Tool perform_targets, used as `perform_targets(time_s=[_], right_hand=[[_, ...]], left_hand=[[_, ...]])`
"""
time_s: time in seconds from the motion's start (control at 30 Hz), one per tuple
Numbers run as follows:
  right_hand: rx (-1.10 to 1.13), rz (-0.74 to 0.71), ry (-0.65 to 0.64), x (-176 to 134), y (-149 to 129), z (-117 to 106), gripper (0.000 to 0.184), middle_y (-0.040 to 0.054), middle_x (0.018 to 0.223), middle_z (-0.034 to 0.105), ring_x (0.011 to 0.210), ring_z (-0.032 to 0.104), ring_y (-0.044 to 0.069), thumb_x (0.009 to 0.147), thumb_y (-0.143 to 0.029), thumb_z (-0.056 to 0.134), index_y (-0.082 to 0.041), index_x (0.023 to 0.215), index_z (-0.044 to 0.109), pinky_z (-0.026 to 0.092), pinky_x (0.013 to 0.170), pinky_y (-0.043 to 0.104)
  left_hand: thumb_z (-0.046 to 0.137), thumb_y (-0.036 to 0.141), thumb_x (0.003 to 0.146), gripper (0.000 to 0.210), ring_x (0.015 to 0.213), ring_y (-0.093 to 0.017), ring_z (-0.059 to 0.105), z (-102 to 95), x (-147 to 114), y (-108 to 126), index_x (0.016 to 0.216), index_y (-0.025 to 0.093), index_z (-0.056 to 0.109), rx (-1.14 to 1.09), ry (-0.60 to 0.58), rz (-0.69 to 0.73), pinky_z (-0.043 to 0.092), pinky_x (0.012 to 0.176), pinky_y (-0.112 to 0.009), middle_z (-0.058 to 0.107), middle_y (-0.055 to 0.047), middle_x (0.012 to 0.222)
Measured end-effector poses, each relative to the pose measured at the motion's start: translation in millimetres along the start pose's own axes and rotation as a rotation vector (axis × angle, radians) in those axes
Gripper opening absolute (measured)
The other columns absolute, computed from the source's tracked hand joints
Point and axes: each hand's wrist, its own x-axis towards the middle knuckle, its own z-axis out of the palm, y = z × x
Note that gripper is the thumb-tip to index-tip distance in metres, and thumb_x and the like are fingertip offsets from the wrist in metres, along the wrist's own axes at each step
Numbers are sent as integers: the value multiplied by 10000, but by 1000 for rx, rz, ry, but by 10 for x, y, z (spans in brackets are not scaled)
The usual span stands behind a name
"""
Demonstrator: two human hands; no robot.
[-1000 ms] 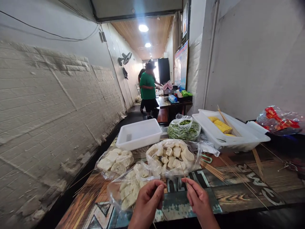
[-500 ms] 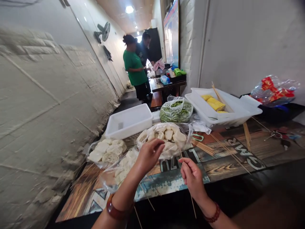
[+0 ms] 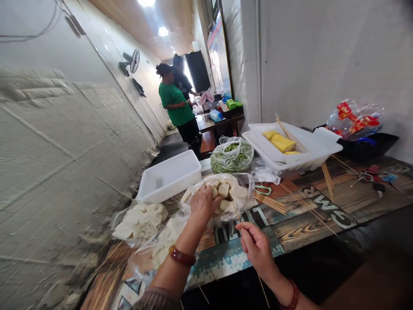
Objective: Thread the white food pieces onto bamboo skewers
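My right hand (image 3: 256,247) pinches a thin wooden skewer (image 3: 236,213) between thumb and fingers. The skewer's upper tip reaches the edge of an open clear bag (image 3: 247,206) filled with pale, blocky food pieces (image 3: 223,190). Over the left side of that bag lies my left hand (image 3: 203,202), back upward, thumb apart and fingers extended onto the pieces. Its fingertips are partly hidden among them. Beneath and beside my left forearm sit two more bags of white, crinkled pieces, one a left bag (image 3: 142,221), the other a nearer bag (image 3: 166,243).
Behind the bags stand a white tub (image 3: 171,176), a bag of green vegetables (image 3: 232,155) and a white tray (image 3: 290,165) with corn (image 3: 280,142). Loose skewers (image 3: 271,202) lie on the patterned table (image 3: 297,226). Two people, one in a green shirt (image 3: 176,103), stand farther back.
My left hand has gone from hovering in front of the middle bag down onto its pieces. The skewer stays in my right hand, and the camera view has shifted slightly.
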Motion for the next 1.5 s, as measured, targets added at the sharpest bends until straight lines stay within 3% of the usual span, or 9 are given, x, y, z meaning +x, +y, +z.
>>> perform_targets(time_s=[0.23, 0.5, 0.63, 0.77, 0.93, 1.03, 1.13, 1.33, 1.5], right_hand=[[-19, -16, -3, 14, -11, 2, 361, -88, 502, 378, 434, 327, 102, 942, -482, 492, -151, 974, 635, 252, 407, 218], [-8, 10, -1, -10, -80, -7, 374, -85, 506, 381, 434, 325, 100, 923, -496, 515, -147, 963, 642, 256, 393, 212], [3, 35, -2, -17, -69, -13, 379, -86, 504, 387, 426, 316, 95, 913, -511, 534, -152, 967, 643, 254, 381, 205], [6, 35, 4, -26, -57, -19, 371, -85, 509, 390, 432, 319, 95, 918, -509, 535, -159, 967, 646, 261, 384, 202], [-13, 16, 10, -28, -87, 0, 385, -88, 501, 379, 422, 303, 92, 918, -519, 527, -155, 960, 646, 246, 380, 201], [-14, 17, 10, -18, -89, 16, 396, -84, 499, 386, 419, 311, 96, 910, -529, 529, -153, 959, 643, 241, 370, 201], [-1, 20, 6, -5, -62, 23, 387, -85, 490, 384, 415, 314, 96, 912, -524, 530, -156, 958, 644, 240, 369, 202], [27, 9, 27, 7, -24, 28, 372, -81, 474, 401, 409, 338, 94, 897, -514, 560, -158, 941, 657, 237, 366, 197], [26, 21, 11, 4, -27, 25, 375, -81, 478, 402, 416, 353, 100, 907, -518, 549, -161, 948, 658, 262, 386, 205]], left_hand=[[522, 264, 877, 175, 909, -258, 653, 38, 27, -116, 894, 165, 665, -275, 58, -70, 471, 770, -349, 692, -116, 993], [723, 412, 736, 327, 747, -165, 645, -147, -269, -285, 911, 136, 700, -1653, -90, -209, 511, 701, -279, 712, -57, 864], [818, 324, 659, 410, 779, -162, 669, -209, -438, -219, 1005, 145, 692, -1923, -89, -289, 533, 751, -295, 722, -64, 957], [733, 367, 748, 468, 772, -167, 663, -117, -418, -261, 1158, 161, 638, -1704, -11, -255, 528, 737, -303, 724, -65, 952], [583, 266, 833, 380, 677, -183, 609, 39, -249, -324, 1193, 168, 654, -812, 64, -48, 467, 683, -305, 670, -23, 731], [524, 224, 867, 354, 788, -216, 646, 54, -175, -274, 1189, 183, 666, -496, -7, 27, 463, 748, -327, 720, -71, 864], [501, 187, 878, 346, 922, -232, 653, 51, -119, -221, 1180, 176, 669, -386, 3, 71, 452, 828, -336, 729, -109, 1023], [490, 268, 898, 364, 659, -165, 594, 97, -41, -283, 1212, 167, 644, -574, 24, 16, 435, 658, -269, 652, -5, 711], [481, 167, 871, 328, 925, -231, 629, 49, -58, -227, 1110, 184, 705, -300, 39, 62, 447, 831, -340, 694, -108, 1055]])
